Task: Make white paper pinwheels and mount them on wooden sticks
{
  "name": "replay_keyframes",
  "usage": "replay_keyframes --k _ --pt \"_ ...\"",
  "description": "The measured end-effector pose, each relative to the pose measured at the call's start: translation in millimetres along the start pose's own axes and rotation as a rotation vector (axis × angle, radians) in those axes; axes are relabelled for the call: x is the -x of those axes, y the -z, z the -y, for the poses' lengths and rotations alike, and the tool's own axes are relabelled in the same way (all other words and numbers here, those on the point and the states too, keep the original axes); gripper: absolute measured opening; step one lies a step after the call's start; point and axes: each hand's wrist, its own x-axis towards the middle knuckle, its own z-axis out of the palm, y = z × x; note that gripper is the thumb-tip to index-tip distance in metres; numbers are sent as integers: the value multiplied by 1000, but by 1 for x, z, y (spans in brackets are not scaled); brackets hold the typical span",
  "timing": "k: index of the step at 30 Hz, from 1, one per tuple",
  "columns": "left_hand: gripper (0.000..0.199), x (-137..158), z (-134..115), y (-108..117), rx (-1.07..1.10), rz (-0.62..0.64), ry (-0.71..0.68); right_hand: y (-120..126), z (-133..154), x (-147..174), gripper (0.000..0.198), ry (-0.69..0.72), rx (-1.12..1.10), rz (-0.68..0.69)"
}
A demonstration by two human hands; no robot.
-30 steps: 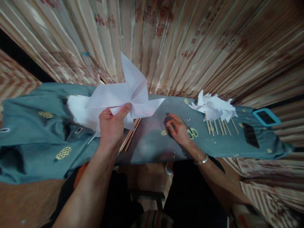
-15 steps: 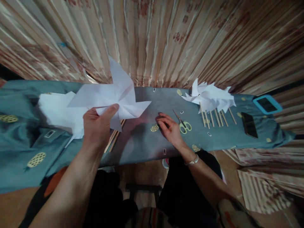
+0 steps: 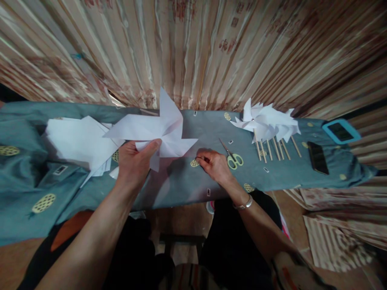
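Observation:
A white paper pinwheel [image 3: 145, 127] is pinched in my left hand [image 3: 134, 161], the thumb lying near its folded centre. To the right, my right hand [image 3: 215, 165] hovers low over or rests on the cloth with thumb and fingertips pressed together; whatever they hold is too small to make out. Scissors [image 3: 235, 160] with pale green handles lie just beyond that hand. Under and beside my left arm is a stack of white paper sheets [image 3: 75, 141] on the cloth.
Several finished pinwheels [image 3: 272, 121] on wooden sticks lie at the right of the cloth-covered table [image 3: 178, 189]. Past them are a dark phone [image 3: 317, 158] and a blue-framed device [image 3: 341, 132]. A pleated curtain [image 3: 193, 56] hangs along the far edge.
My left hand has carried the pinwheel rightward and lower, covering the loose sticks. The fingers of my right hand have closed into a pinch, with the hand shifted slightly left.

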Motion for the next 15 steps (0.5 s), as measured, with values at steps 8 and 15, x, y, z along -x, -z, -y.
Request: replay_keyframes --k 8,15 --pt "24 9 5 -10 74 42 134 -1 4 8 24 149 186 12" --pt "27 12 7 -12 98 66 196 -12 5 15 28 238 282 -83"
